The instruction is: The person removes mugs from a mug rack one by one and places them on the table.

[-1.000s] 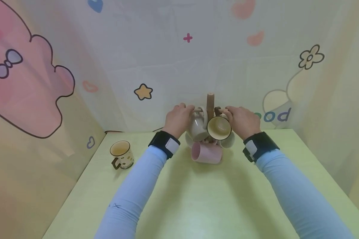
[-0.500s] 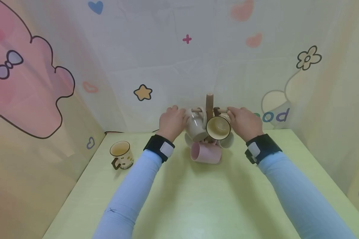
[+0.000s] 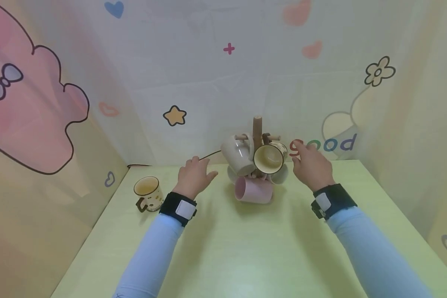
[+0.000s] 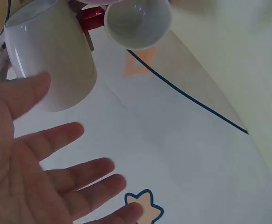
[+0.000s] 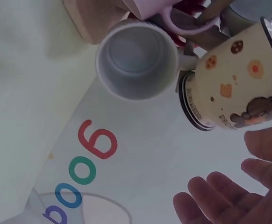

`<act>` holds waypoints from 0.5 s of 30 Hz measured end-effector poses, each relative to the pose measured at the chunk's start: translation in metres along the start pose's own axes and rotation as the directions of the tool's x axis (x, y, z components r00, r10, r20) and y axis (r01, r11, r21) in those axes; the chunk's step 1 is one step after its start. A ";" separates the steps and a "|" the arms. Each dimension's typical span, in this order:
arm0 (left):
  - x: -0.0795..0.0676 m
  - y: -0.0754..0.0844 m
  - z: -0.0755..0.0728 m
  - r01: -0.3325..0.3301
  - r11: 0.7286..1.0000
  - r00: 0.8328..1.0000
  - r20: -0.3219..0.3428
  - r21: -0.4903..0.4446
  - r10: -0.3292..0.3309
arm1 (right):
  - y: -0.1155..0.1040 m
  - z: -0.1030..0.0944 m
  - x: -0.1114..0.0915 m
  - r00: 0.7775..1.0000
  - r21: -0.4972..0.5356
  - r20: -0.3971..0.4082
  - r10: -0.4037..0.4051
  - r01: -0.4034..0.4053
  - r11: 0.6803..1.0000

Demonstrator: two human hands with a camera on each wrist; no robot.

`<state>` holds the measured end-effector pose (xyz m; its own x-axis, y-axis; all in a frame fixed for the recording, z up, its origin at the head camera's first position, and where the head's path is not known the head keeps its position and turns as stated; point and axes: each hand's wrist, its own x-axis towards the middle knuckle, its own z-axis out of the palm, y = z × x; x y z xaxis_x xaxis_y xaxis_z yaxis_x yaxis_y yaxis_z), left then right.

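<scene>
Flanking a mug rack [image 3: 257, 125] just right of frame centre: left hand [image 3: 193, 178] and right hand [image 3: 313, 167], both released.
Between them hang a white mug [image 3: 236, 155] and a cream mug [image 3: 269, 159], with a pink mug [image 3: 257, 191] lower; a spotted mug [image 3: 152, 196] stands at frame left.

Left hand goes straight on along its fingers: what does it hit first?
The left hand would probably meet the printed wall sheet first; the upper white mug on the rack sits off to its right, though depth is hard to judge.

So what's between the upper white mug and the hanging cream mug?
The stand's wooden post and the white mug's handle, seen in the head view.
</scene>
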<state>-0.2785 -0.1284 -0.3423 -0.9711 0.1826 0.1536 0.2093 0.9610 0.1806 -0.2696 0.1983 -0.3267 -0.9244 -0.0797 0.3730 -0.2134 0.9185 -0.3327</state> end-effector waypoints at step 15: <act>-0.049 -0.006 0.043 0.018 0.999 0.970 0.242 -0.037 -0.009 | 0.002 0.042 -0.004 0.996 0.098 0.003 -0.087 0.087 0.991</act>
<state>-0.2371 -0.1343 -0.3931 -0.9718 0.2191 -0.0871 0.1958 0.9558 0.2191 -0.2795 0.1844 -0.3656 -0.9033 -0.1608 0.3978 -0.3225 0.8659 -0.3824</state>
